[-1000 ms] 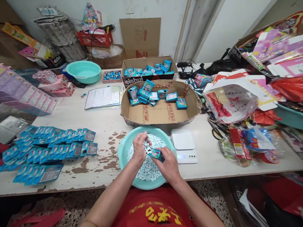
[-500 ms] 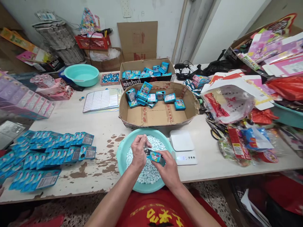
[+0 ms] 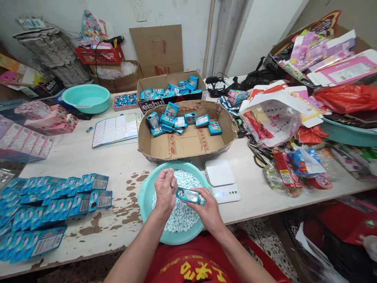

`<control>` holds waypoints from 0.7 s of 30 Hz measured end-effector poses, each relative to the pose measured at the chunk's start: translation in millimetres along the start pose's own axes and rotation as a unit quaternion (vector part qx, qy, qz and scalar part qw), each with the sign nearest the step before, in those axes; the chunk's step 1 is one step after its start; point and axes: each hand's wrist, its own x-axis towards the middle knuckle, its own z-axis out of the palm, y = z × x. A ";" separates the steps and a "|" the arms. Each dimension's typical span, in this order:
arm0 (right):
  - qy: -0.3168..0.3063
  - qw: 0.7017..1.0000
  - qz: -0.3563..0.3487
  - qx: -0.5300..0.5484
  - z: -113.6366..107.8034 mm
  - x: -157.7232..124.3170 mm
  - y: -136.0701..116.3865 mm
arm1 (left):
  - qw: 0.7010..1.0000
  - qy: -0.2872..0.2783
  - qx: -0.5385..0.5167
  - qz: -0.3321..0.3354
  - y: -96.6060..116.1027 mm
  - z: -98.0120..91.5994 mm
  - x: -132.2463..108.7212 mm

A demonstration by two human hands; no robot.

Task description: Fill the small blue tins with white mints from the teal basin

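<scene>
My right hand (image 3: pixel 208 209) grips a small blue candy box (image 3: pixel 189 195), tilted over the basin with a round hole in its near end facing left. Beside that hole is my left hand (image 3: pixel 165 189), its fingers curled closed; what they hold, if anything, is hidden. Both hands are above a turquoise basin (image 3: pixel 144 196) full of small pale blue and white candies (image 3: pixel 181 221). Just behind the basin, an open cardboard tray (image 3: pixel 185 147) contains several blue boxes like the one I hold.
A white scale (image 3: pixel 220 173) stands right of the basin. Rows of blue boxes (image 3: pixel 59 200) fill the table's left side. Farther back are a second carton (image 3: pixel 173 96), an empty turquoise bowl (image 3: pixel 86 103) and a printed sheet (image 3: pixel 114 129). Scissors (image 3: pixel 260 157) and wrappers lie to the right.
The candy box has turned in my right hand, so its holed end now shows instead of its printed front. My left hand has drawn slightly away from it. The whole view has shifted a little.
</scene>
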 end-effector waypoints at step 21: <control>0.249 0.956 0.127 0.083 -106.5 86.4 119.2 | 0.784 0.080 0.596 0.156 3.4 57.3 280.4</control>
